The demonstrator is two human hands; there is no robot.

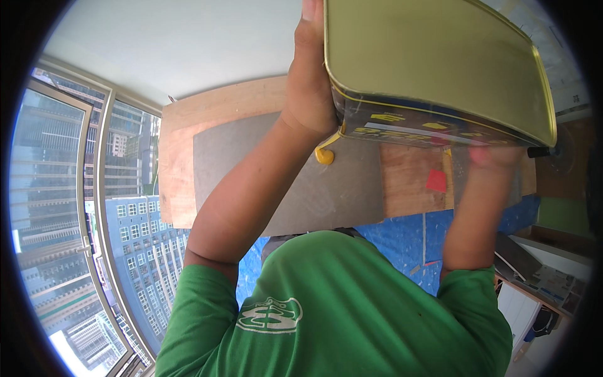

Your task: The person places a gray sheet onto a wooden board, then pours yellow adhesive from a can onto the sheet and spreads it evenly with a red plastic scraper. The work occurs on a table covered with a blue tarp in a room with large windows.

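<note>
A large rectangular metal tin point(440, 63) with a dull gold end and a dark printed side is held up high and tilted. My left hand point(311, 94) grips its left side, with the fingers partly out of view. From the tin's lower left corner a yellow strand runs down to a thick yellow blob point(325, 156) on a grey sheet point(282, 182). My right hand point(496, 157) is below the tin's lower right edge, smeared by motion, its fingers mostly hidden. A red patch shows at this hand, and a black rounded end point(540, 151) sticks out beside it.
The grey sheet lies on a wooden board point(176, 163). To its right is a red square piece point(436, 181). Blue sheeting point(402, 235) covers the floor. A large window point(56, 188) stands at left, and a shelf unit with papers point(553, 283) at lower right.
</note>
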